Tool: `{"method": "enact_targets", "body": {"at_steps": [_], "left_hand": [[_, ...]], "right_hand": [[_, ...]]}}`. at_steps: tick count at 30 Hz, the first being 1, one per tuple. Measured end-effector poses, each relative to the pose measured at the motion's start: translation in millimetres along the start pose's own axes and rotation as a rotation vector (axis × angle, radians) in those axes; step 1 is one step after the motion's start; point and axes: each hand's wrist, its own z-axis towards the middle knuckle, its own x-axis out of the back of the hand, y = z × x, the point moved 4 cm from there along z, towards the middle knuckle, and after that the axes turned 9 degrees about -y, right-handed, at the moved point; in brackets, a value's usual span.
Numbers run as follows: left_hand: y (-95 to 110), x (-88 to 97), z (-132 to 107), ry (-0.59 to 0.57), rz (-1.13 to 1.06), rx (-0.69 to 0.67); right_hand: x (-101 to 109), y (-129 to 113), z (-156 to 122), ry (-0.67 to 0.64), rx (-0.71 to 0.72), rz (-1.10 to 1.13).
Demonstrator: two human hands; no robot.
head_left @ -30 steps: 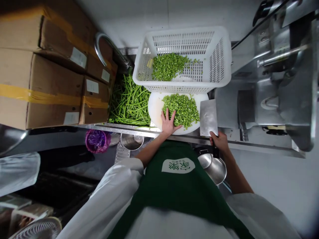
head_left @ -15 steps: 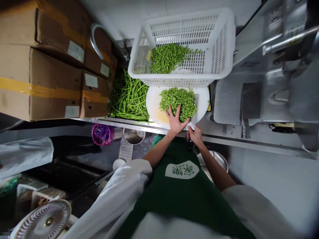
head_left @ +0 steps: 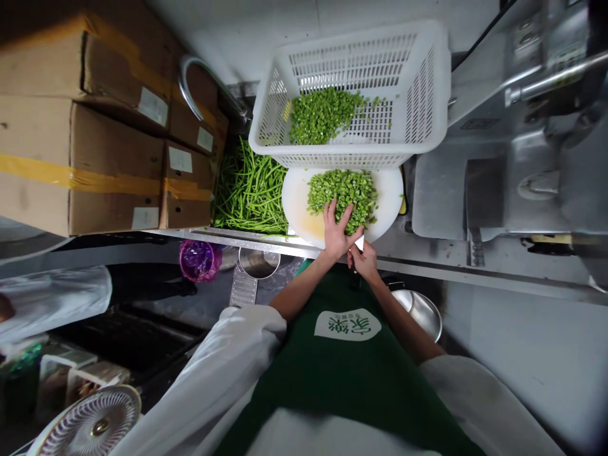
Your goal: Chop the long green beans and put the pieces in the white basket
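Green chopped pieces (head_left: 352, 188) lie heaped on the white board (head_left: 297, 201); another cut batch (head_left: 320, 117) already sits in the basket (head_left: 349, 150), while long beans (head_left: 256, 190) appear uncut. The spread left hand (head_left: 336, 242) rests on the chopped pieces; the right hand (head_left: 365, 261) is wrapped around a knife (head_left: 361, 243), blade mostly hidden.

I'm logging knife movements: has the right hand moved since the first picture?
Yes: leftward. Against the white cutting board, the right hand has gone from beyond the right edge to the near edge, beside the left hand.
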Motion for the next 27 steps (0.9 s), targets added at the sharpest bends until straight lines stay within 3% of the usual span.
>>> {"method": "enact_targets", "body": {"at_steps": [4, 8, 12, 15, 18, 22, 24, 27], "left_hand": [[14, 21.8, 3, 0.028, 0.014, -0.033], [36, 57.0, 5, 0.085, 0.028, -0.074], [59, 99.1, 11, 0.133, 0.04, -0.095], [66, 128.1, 35, 0.159, 0.057, -0.072], [55, 147.0, 84, 0.205, 0.036, -0.082], [13, 144.6, 187, 0.23, -0.047, -0.072], [-14, 136.2, 244, 0.214, -0.073, -0.029], [-51, 128.8, 315, 0.153, -0.065, 0.069]], "right_hand": [[-6, -18, -8, 0.001, 0.021, -0.002], [-15, -47, -25, -0.015, 0.045, -0.02], [-24, -90, -42, -0.049, 0.083, 0.008], [-31, -130, -30, -0.098, 0.093, 0.046], [-39, -176, 10, -0.135, 0.111, 0.05], [-38, -232, 60, -0.096, 0.114, 0.07], [-29, -245, 57, -0.079, 0.103, 0.058], [2, -232, 13, -0.039, 0.06, -0.062]]}}
